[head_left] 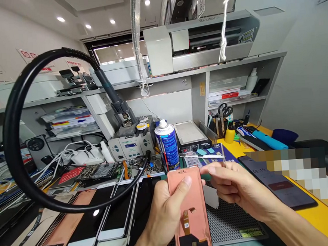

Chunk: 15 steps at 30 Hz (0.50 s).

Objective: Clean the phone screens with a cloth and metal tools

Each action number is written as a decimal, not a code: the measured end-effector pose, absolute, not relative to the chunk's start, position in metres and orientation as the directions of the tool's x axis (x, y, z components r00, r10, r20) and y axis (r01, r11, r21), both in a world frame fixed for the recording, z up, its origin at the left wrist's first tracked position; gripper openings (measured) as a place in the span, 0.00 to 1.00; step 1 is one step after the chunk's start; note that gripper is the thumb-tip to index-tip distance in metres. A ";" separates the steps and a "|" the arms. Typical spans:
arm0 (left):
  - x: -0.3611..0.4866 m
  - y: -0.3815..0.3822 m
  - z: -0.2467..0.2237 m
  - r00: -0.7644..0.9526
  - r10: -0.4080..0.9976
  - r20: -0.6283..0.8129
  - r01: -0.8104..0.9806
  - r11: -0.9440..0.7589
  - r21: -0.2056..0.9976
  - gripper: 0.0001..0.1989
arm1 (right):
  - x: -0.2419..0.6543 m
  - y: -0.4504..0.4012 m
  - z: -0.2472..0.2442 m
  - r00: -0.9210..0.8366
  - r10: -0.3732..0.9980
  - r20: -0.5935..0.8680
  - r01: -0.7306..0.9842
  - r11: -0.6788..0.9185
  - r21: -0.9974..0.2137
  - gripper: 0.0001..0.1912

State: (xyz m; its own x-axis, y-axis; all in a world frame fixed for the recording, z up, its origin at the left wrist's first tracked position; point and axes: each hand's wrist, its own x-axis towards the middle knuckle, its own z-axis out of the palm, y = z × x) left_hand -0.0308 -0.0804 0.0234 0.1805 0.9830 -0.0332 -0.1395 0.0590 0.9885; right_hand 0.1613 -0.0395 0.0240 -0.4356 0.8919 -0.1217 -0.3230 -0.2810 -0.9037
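A pinkish phone screen panel (196,199), its back side up with a flex ribbon and a black lower section, is held upright in my left hand (170,208), the thumb lying across its face. My right hand (232,182) is at the panel's top right corner, a fingertip at its edge. Between that hand's closed fingers is a thin metal tool (222,153), pointing upward. Beneath both hands lies a grey perforated mat (230,225). A pale flat piece (211,197) rests on the mat, partly behind the panel.
A blue spray can (169,147) stands just behind the panel. Several phone screens (115,212) lie at the left, under a looping black hose (12,148). A soldering station (131,144) and a flat heating plate (191,132) sit behind. At right lies a phone (280,184) showing a timer.
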 end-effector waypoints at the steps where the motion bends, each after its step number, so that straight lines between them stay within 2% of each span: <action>1: -0.031 -0.082 0.024 0.197 0.980 -0.034 -0.126 0.060 0.990 0.22 | 0.161 -0.040 0.023 -0.424 0.902 -0.085 -0.310 -0.233 -0.922 0.13; 7: -0.026 -0.088 0.030 0.347 0.937 -0.029 -0.093 0.065 0.994 0.21 | 0.158 -0.045 0.021 -0.394 0.918 0.051 -0.230 -0.045 -0.972 0.20; 15: -0.021 -0.089 0.031 0.463 0.883 -0.081 -0.146 0.166 0.975 0.19 | 0.158 -0.053 0.026 -0.419 0.890 0.178 -0.186 0.108 -0.977 0.18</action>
